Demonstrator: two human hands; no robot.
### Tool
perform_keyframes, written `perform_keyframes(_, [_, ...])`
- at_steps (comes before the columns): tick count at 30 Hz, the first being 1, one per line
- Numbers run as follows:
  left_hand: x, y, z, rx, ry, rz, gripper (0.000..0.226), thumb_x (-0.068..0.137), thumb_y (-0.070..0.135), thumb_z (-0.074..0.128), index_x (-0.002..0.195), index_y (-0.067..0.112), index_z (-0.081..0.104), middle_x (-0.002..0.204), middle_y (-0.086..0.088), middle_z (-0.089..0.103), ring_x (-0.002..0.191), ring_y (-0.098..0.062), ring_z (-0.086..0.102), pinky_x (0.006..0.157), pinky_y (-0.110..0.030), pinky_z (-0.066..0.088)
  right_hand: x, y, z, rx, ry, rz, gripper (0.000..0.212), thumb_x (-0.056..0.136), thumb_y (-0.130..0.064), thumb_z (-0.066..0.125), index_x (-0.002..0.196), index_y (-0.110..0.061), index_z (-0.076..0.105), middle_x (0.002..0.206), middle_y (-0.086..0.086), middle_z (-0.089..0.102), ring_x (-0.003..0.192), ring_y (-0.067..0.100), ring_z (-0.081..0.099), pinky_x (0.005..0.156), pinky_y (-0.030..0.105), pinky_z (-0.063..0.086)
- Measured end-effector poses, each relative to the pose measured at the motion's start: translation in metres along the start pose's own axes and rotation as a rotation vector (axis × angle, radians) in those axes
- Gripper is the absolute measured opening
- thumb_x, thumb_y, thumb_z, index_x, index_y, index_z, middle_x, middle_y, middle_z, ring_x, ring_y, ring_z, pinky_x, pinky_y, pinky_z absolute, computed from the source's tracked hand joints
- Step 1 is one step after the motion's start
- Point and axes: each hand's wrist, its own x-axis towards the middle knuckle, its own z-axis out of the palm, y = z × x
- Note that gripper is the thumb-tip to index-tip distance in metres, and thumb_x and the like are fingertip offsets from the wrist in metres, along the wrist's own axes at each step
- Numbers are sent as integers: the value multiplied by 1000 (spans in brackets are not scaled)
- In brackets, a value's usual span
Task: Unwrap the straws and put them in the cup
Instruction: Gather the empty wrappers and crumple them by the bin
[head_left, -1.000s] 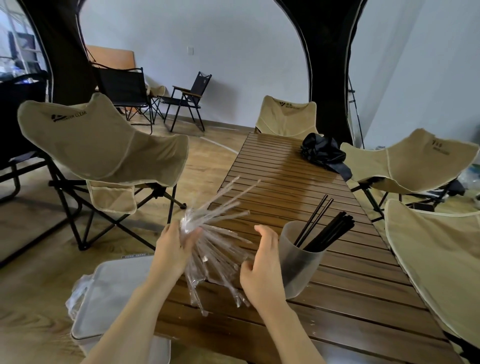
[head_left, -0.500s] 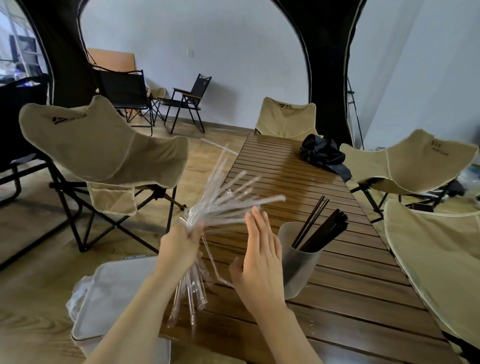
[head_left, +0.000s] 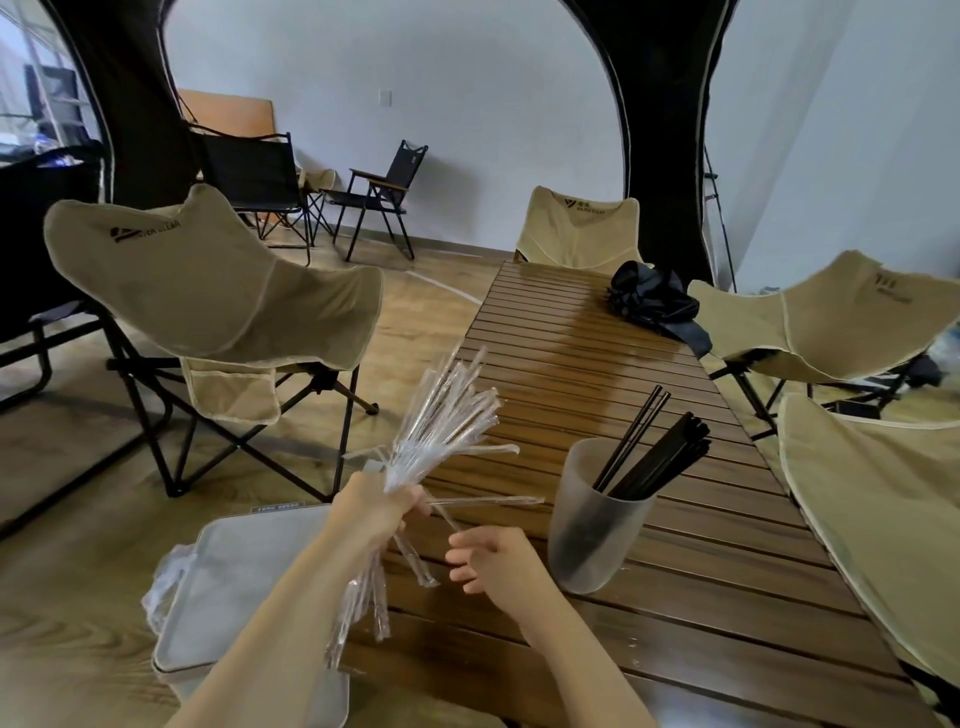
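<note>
Straws (head_left: 655, 451), black, lean inside frosted cup (head_left: 587, 525) on slatted table (head_left: 571, 332); left hand (head_left: 374, 512) fists clear wrapper bundle (head_left: 447, 410) mid-length, likely corralling it; right hand (head_left: 493, 558) loosely curled, apparently empty, just beside, probably ready to pluck one.

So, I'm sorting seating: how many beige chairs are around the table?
4 beige chairs: one left of the table, one at its far end, one on its right, one nearer right, cut off by the frame. More may be out of view.

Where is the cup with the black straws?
In the head view, the frosted plastic cup stands right of centre on the brown slatted table, just beside the right hand.
</note>
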Motion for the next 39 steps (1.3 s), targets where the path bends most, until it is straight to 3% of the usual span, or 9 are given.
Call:
perform_keyframes(3, [-4, 0, -7, 67, -161, 43, 23, 95, 31, 54, 89, 15, 69, 77, 1, 66, 57, -8, 50, 50, -18, 40, -3, 7, -3, 241, 110, -101, 12, 91, -18, 59, 102, -22, 60, 110, 0, 63, 88, 10, 63, 96, 36, 49])
perform_keyframes(7, [-10, 0, -7, 218, -325, 79, 23, 96, 36, 50, 104, 17, 60, 80, 6, 65, 59, -4, 51, 53, -15, 40, -17, -3, -13, 705, -104, -195, 41, 90, 7, 46, 127, -9, 50, 126, 12, 57, 114, 24, 57, 93, 37, 50])
perform_keyframes(10, [-14, 3, -5, 190, -386, 65, 30, 98, 41, 44, 100, 17, 60, 73, 6, 55, 56, -4, 47, 51, -13, 38, -19, -5, -17, 733, -255, -257, 74, 78, 27, 36, 141, -12, 33, 133, 11, 50, 124, 27, 49, 97, 38, 48])
perform_keyframes(13, [-15, 8, -3, 202, -478, 139, 30, 97, 47, 42, 107, 22, 55, 76, 8, 50, 61, -4, 45, 54, -14, 39, -18, -1, -20, 660, -337, -328, 74, 79, 14, 56, 142, -14, 32, 135, 11, 51, 122, 27, 53, 106, 46, 40])
perform_keyframes(18, [-12, 2, -1, 370, -701, 152, 31, 90, 26, 61, 118, 33, 49, 107, -4, 63, 81, -12, 60, 75, -27, 56, -18, 5, -17, 595, -162, -199, 83, 66, -26, 80, 136, -12, 37, 121, 12, 61, 107, 25, 63, 91, 38, 52])
perform_keyframes(26, [-15, 12, 5, 638, -933, 59, 53, 81, 28, 73, 128, 25, 50, 120, 4, 59, 112, -18, 56, 102, -36, 44, -20, 7, -13, 744, -184, -82, 66, 62, -16, 79, 117, -16, 43, 108, 13, 70, 105, 28, 62, 96, 46, 45])
perform_keyframes(28, [-16, 14, 9, 667, -987, 53, 46, 83, 32, 70, 125, 23, 54, 120, 1, 57, 110, -16, 56, 95, -30, 46, -22, 8, -12, 759, -223, -84, 61, 65, -13, 77, 117, -16, 46, 108, 12, 70, 105, 27, 63, 95, 47, 46])
perform_keyframes(32, [-15, 12, 12, 509, -952, -4, 26, 93, 45, 53, 103, 21, 55, 87, 4, 60, 71, -4, 57, 66, -17, 49, -30, 3, -13, 873, -159, -28, 54, 78, -4, 70, 124, -14, 44, 113, 15, 62, 102, 27, 62, 83, 45, 52])
perform_keyframes(39, [-12, -2, -5, 377, -797, 150, 38, 98, 51, 31, 101, 25, 58, 83, 5, 56, 71, -5, 54, 67, -18, 49, -27, -5, -11, 1074, -135, -1, 57, 84, -5, 63, 135, -13, 38, 116, 17, 59, 103, 29, 61, 87, 46, 50])
